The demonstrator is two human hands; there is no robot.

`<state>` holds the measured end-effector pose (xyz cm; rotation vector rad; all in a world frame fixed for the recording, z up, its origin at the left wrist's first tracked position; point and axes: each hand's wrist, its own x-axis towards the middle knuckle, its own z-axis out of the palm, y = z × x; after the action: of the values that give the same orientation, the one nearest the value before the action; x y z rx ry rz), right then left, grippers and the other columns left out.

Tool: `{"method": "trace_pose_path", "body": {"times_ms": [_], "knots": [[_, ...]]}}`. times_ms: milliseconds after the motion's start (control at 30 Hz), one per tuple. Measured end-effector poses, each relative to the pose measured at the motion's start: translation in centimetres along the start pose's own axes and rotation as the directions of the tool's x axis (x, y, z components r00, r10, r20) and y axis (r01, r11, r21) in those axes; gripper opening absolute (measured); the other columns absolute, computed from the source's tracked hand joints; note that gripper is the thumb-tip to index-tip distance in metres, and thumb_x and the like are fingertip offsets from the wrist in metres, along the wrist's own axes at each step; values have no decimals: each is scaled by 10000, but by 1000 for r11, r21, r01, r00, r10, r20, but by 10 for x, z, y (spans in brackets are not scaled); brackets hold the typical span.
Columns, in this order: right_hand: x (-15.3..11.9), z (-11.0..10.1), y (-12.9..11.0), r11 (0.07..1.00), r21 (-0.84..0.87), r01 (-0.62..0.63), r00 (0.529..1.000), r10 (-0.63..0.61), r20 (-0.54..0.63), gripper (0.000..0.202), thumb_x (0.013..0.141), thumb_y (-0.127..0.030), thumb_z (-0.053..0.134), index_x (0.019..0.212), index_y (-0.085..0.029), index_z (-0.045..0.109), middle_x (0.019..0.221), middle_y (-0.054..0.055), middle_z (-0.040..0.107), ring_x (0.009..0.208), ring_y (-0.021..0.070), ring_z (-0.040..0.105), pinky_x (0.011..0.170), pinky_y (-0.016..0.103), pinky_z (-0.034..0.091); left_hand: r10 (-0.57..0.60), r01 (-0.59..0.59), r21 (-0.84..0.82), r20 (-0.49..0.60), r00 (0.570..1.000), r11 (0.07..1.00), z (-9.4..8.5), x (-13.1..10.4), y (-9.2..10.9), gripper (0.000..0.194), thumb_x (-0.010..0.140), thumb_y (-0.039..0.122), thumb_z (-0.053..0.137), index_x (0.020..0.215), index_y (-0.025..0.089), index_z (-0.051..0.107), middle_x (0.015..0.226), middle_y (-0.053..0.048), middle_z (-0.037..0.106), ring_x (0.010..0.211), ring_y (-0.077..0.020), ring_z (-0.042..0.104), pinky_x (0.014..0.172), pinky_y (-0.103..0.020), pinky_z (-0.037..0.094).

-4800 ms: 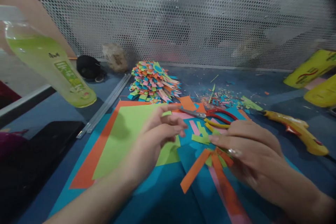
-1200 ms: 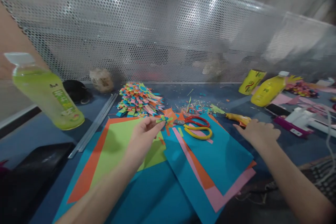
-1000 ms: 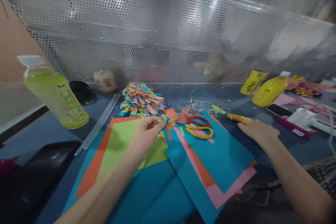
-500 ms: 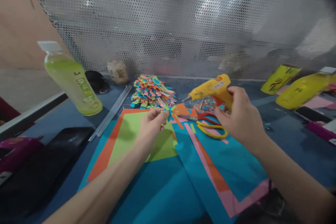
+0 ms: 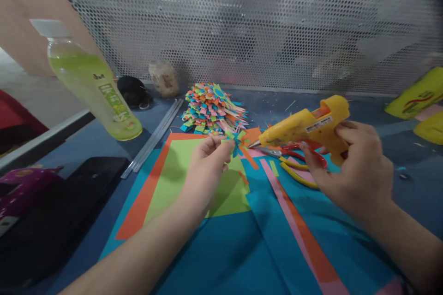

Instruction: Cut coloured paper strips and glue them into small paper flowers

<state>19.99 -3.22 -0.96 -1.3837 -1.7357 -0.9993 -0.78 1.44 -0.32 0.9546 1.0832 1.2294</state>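
The left hand (image 5: 207,166) has its thumb and fingers pinched on the small flower of cut paper strips (image 5: 237,141), which juts out just right of the fingertips. The right hand (image 5: 356,170) has its fingers wrapped around the grip of a yellow plastic glue gun (image 5: 301,126), its metal nozzle pointing left; the tip is right beside the flower, though I cannot tell whether the 2 touch. The gun fills much of the gap between the hands. Below it, scissors with red and yellow handles (image 5: 275,152) lie close to the right fingers.

The flower's narrow, square-ended petals spread outward in blue, green and orange; an orange strip shows just below, and I cannot tell whether it is attached.

Under and left of the left fingers lie a lime-green paper sheet (image 5: 173,179), an orange sheet and blue sheets (image 5: 221,249). Beyond those fingers stands a shaggy, multicoloured paper-strip bundle (image 5: 209,108), and behind it a perforated metal screen (image 5: 224,23) bounds the worktop (image 5: 411,207). The dark blue surface gives room right of the right fingers. Far left, past a tilted-looking green drink bottle (image 5: 92,85), runs the worktop's edge.
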Motion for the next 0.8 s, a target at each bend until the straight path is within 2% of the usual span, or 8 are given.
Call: {"method": "trace_pose_path", "body": {"times_ms": [200, 400, 600, 800], "knots": [[-6, 1, 0, 998, 3, 63, 998, -63, -2, 455, 759, -296, 645, 1112, -113, 424, 1028, 176, 592, 935, 263, 608, 655, 315, 532, 4, -5, 32, 6, 1000, 999, 1, -1, 1, 205, 617, 279, 686, 657, 165, 520, 540, 69, 440, 492, -51, 404, 453, -181, 319], [-6, -4, -2, 998, -20, 54, 999, -54, 3, 457, 766, -280, 635, 1142, -154, 406, 1037, 147, 597, 886, 255, 623, 571, 296, 517, 12, -13, 62, 22, 1000, 998, 1, -2, -1, 205, 632, 295, 678, 670, 169, 521, 564, 64, 443, 510, -57, 420, 466, -186, 327], [-8, -5, -2, 997, -42, 70, 998, -70, 7, 393, 770, -237, 627, 1097, -140, 430, 1045, 163, 596, 907, 266, 618, 609, 309, 521, 17, -18, 69, 13, 1000, 997, 1, -1, 1, 203, 629, 291, 677, 677, 172, 520, 564, 66, 438, 504, -56, 411, 472, -189, 324], [-6, -6, -2, 993, -22, 120, 993, -120, -10, 440, 747, -247, 652, 1108, -146, 421, 1018, 158, 601, 881, 261, 626, 579, 303, 523, 12, -11, 56, -3, 1000, 998, 2, -2, 0, 183, 622, 272, 669, 658, 170, 521, 546, 67, 431, 499, -57, 402, 466, -187, 308]]}}
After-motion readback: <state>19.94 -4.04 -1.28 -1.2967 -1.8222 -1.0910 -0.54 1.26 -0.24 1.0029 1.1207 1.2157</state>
